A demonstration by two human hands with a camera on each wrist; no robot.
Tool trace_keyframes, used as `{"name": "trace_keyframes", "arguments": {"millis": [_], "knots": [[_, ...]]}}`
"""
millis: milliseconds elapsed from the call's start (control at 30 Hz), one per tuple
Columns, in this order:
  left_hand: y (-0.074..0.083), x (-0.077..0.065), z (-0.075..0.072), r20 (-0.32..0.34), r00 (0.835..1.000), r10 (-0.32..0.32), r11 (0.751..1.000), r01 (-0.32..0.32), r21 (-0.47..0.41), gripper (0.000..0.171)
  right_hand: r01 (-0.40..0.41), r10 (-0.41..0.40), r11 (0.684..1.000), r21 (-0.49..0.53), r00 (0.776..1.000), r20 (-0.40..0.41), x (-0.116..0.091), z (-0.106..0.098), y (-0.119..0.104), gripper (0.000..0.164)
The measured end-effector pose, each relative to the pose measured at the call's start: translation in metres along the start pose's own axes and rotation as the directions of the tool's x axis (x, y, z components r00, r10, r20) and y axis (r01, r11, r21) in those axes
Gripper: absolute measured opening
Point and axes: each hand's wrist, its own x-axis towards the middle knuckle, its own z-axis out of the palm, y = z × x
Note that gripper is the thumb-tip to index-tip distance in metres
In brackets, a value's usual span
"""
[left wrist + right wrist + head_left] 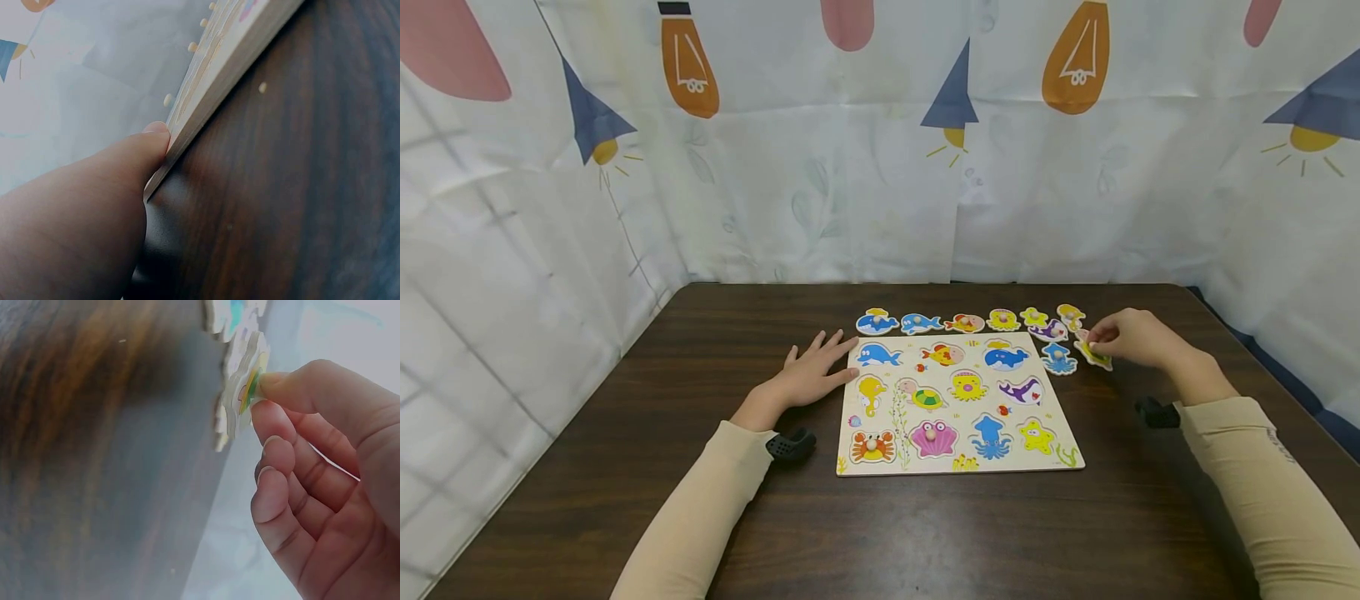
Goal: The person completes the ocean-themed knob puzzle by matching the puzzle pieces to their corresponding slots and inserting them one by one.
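The right hand (1138, 337) is pinching a flat, green-and-yellow wooden turtle piece (1098, 361) between thumb and forefinger, its remaining fingers curling loosely below, as the right wrist view is showing. That grip is therefore holding the turtle piece, which is sitting beyond the right side of a thin, cream-coloured rectangular wooden puzzle board (955, 466); whether it is touching the counter (760, 533), a dark brown wood-grain surface, I cannot tell.

The left hand (810, 372) is spreading its fingers out nearly straight at the board's upper left corner, its thumb touching the left edge; this grip is enclosing nothing.

Close by the turtle piece, a blue squid piece (1059, 360), a yellow seahorse piece (1070, 316) and a purple-and-white whale piece (1048, 331) are lying on the counter. A small yellow starfish piece (1033, 316) is touching the purple whale. Further left, along the board's far edge, a round yellow octopus piece (1003, 320), a red-and-yellow fish piece (964, 323), a light blue whale piece (921, 324) and a darker blue whale piece with a yellow spout (877, 322) are forming a row.

On the board, an orange crab piece (883, 446) and a pink scallop-shell piece (943, 437) are filling their recesses, their knobs standing up.
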Motion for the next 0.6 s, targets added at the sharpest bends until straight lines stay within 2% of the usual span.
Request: {"name": "trace_keyframes", "arguments": {"millis": [400, 600], "knots": [[-0.001, -0.004, 0.002, 0.008, 1.000, -0.007, 1.000, 0.007, -0.008, 0.074, 0.086, -0.086, 0.996, -0.022, 0.996, -0.006, -0.003, -0.005, -0.031, 0.012], [0.002, -0.002, -0.001, -0.002, 1.000, 0.004, 1.000, -0.004, -0.015, 0.073, 0.117, -0.118, 0.992, -0.048, 0.993, -0.031, -0.003, -0.012, -0.052, 0.012]]}}
